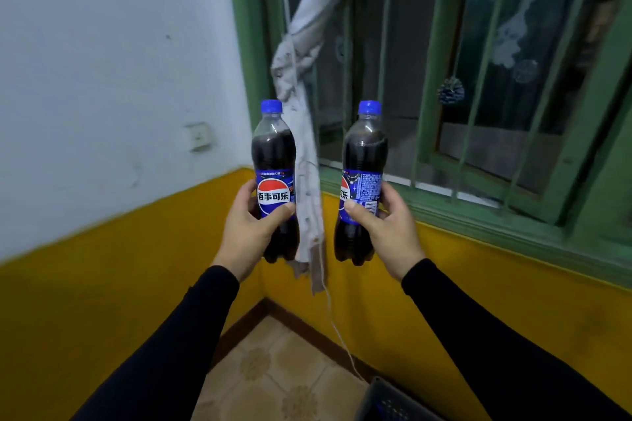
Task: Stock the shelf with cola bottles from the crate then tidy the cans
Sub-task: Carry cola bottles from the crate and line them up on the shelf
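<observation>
- Cola bottles, two in all: left bottle [273, 181] held upright in the left hand [248, 232], right bottle [362, 181] upright in the right hand [390, 229]; each grip wraps the labelled waist, thumb in front.
- Both bottles are carried in the air before a curtain [301, 113] and barred window [478, 79], well apart from each other.
- Step, as judged: carrying stock from the crate [386, 403], whose one corner shows at the lower edge.
- Next move calls for turning to a shelf; none is in view, nor any cans.

A hanging curtain [307, 161] fills the gap between the two raised bottles [273, 154].
</observation>
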